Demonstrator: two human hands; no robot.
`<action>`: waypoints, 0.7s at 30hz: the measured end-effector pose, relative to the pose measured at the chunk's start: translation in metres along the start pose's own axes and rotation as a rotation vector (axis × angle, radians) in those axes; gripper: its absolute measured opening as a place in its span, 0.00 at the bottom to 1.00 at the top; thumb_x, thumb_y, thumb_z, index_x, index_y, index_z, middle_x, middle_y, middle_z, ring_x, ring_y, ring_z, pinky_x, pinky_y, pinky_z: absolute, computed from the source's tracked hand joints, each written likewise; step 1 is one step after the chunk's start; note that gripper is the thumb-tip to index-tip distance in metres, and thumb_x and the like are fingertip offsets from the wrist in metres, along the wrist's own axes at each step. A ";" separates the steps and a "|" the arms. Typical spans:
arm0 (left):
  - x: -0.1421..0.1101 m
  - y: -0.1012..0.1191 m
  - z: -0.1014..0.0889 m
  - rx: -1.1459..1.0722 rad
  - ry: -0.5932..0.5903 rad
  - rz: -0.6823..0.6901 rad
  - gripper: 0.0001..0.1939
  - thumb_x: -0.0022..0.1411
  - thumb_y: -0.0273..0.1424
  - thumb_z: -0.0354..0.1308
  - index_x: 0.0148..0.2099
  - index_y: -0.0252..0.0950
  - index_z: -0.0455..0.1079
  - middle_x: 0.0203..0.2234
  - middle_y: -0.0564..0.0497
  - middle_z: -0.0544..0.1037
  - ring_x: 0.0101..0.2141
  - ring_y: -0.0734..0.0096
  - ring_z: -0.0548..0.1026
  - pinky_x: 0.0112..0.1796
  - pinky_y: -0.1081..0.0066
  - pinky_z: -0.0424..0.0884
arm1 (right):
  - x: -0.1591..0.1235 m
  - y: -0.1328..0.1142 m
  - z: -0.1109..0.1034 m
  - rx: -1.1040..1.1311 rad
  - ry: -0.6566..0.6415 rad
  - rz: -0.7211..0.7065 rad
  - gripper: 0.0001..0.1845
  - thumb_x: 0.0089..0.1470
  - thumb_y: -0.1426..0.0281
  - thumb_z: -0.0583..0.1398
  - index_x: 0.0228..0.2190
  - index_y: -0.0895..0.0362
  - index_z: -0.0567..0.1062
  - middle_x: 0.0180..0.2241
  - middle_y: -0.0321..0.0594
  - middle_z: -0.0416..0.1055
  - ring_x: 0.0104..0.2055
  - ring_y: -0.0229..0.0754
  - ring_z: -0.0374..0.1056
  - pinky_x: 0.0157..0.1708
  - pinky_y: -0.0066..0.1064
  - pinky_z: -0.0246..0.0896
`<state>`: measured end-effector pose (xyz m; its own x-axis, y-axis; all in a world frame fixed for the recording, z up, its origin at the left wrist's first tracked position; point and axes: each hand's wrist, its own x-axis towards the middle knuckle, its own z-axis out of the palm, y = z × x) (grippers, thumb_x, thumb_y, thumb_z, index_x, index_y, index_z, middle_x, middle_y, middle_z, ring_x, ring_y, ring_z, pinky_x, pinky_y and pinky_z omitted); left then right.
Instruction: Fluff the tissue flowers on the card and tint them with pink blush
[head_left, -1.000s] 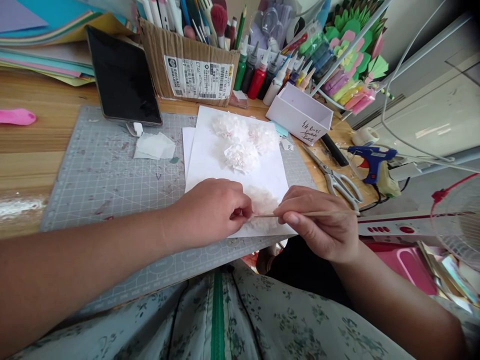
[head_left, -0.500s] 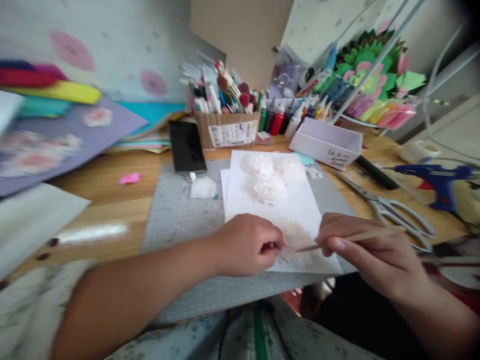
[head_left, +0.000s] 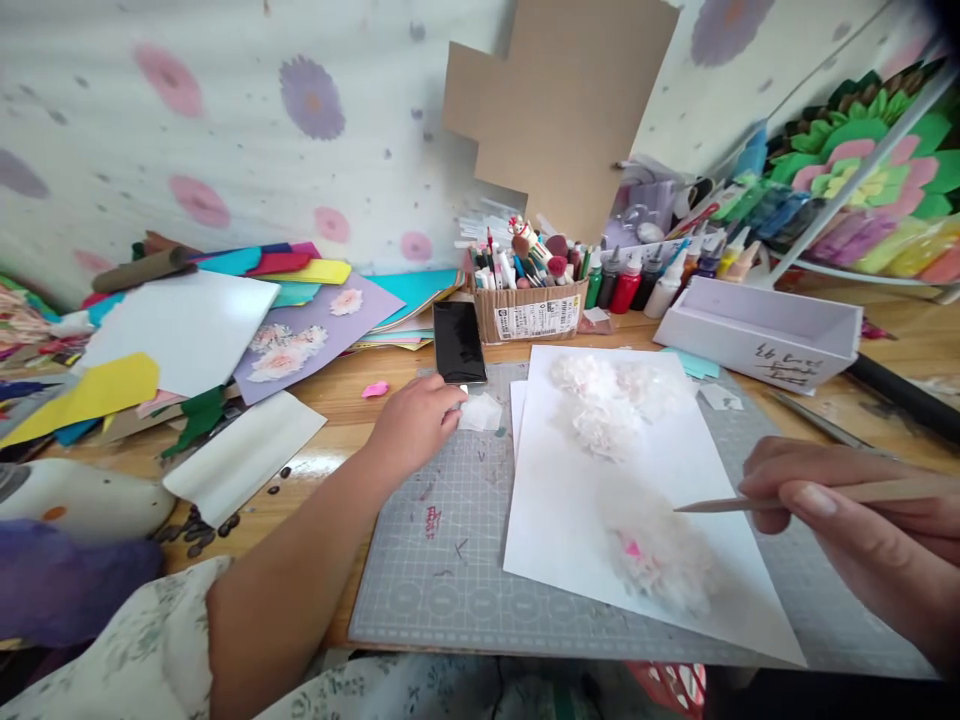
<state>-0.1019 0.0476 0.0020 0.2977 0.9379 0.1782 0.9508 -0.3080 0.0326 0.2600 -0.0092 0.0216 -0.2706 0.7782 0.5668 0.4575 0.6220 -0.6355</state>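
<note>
My right hand (head_left: pixel 847 530) is closed around a pointed wooden stick (head_left: pixel 712 506), its tip aimed left above the white paper sheet (head_left: pixel 540 500). Below the tip lies a ruffled white flower (head_left: pixel 667 575) with a bright pink bit (head_left: pixel 632 548) at its centre. Several more ruffled white flowers (head_left: pixel 600 420) sit together on the upper part of the sheet. My left hand (head_left: pixel 420 420) is at the near end of the black phone (head_left: pixel 459 340), fingertips pinched at a small white lump (head_left: pixel 463 391) beside a white paper scrap (head_left: pixel 481 412).
A grey cutting mat (head_left: pixel 420 590) lies under the sheet. Behind stand a cardboard box of pens and brushes (head_left: pixel 540 310), paint bottles (head_left: pixel 626 285) and a white box (head_left: pixel 757 330). Scissors (head_left: pixel 832 430) lie partly behind my right hand. Coloured sheets (head_left: pixel 375 300) and a pink scrap (head_left: pixel 376 389) are left.
My left hand has left the near flower and moved up and left to the small white lump by the phone. My right hand still holds the stick. The view has shifted left.
</note>
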 end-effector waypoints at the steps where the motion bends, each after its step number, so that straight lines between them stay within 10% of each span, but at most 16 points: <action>1: 0.000 -0.001 0.003 0.005 -0.005 0.006 0.10 0.60 0.28 0.53 0.41 0.40 0.75 0.32 0.49 0.74 0.37 0.61 0.73 0.34 0.67 0.65 | 0.003 -0.001 0.002 0.002 -0.031 -0.043 0.09 0.54 0.70 0.59 0.25 0.48 0.76 0.21 0.36 0.73 0.28 0.41 0.74 0.26 0.28 0.72; 21: 0.009 -0.014 0.015 -0.188 0.130 0.110 0.07 0.54 0.23 0.53 0.30 0.37 0.72 0.33 0.50 0.72 0.37 0.66 0.71 0.40 0.68 0.67 | 0.003 -0.007 0.005 -0.019 -0.013 -0.057 0.12 0.56 0.69 0.59 0.22 0.50 0.75 0.22 0.32 0.75 0.28 0.38 0.75 0.28 0.22 0.72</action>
<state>-0.1110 0.0623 -0.0121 0.3731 0.8724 0.3156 0.8772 -0.4426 0.1862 0.2518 -0.0111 0.0250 -0.3077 0.7424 0.5952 0.4573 0.6639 -0.5917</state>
